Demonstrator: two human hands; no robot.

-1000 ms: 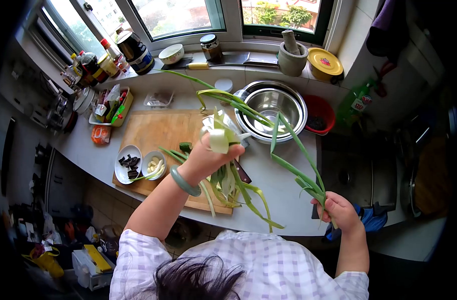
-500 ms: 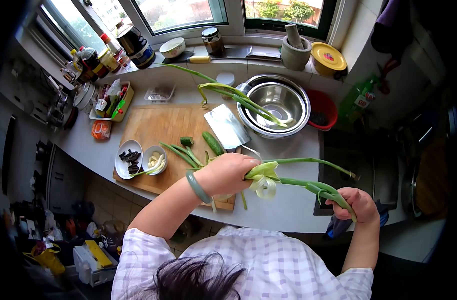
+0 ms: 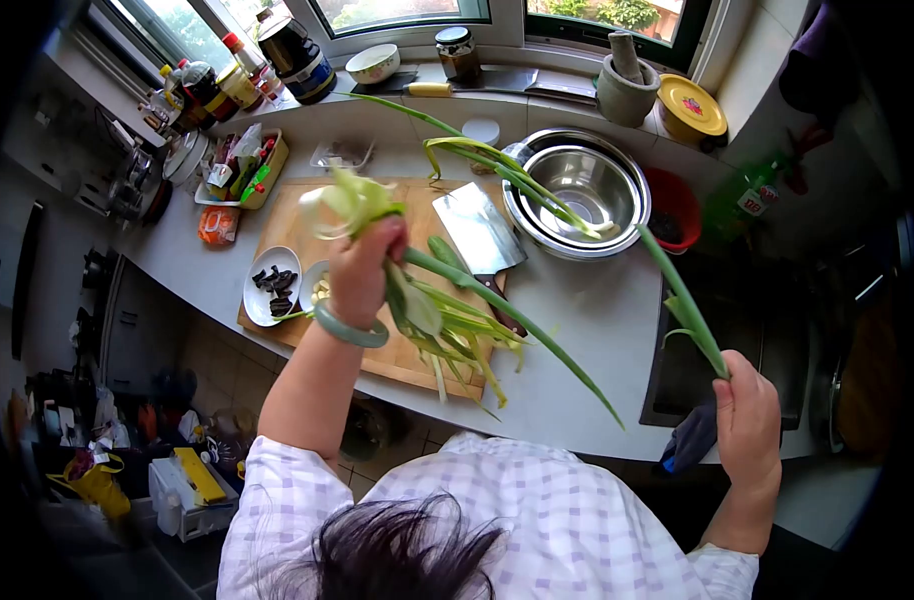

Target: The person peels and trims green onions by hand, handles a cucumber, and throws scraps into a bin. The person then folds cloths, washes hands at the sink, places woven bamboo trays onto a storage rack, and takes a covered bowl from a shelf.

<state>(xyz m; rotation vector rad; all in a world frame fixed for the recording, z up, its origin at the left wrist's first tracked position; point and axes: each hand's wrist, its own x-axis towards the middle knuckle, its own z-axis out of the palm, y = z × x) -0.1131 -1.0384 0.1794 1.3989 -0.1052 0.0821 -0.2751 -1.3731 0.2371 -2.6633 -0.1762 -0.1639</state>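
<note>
My left hand (image 3: 365, 275) is closed around a bunch of scallion leaves (image 3: 522, 310), raised over the cutting board. Pale, curled ends stick out above the fist, slightly blurred. One long green leaf trails to the right, and yellowish leaves hang below. In my right hand (image 3: 749, 412), near the sink, a single green scallion piece (image 3: 689, 305) is pinched and points up to the left. Beneath the bunch, the wooden cutting board (image 3: 302, 215) carries a cleaver (image 3: 474, 228) and a partly hidden cucumber (image 3: 443, 251). More scallions (image 3: 517, 172) lie across the nested steel bowls (image 3: 632, 190).
A plate of dark pieces (image 3: 273, 285) and a partly covered bowl of garlic (image 3: 317, 285) stand on the board's left side. A red basin (image 3: 674, 210) sits behind the sink (image 3: 777, 350). The sill holds a stone mortar (image 3: 625, 95), a knife (image 3: 477, 88) and a jar (image 3: 458, 55).
My left hand has moved left and up with the scallion leaves. The scallion piece in my right hand is now apart from that bunch and points upward. The view has shifted slightly.
</note>
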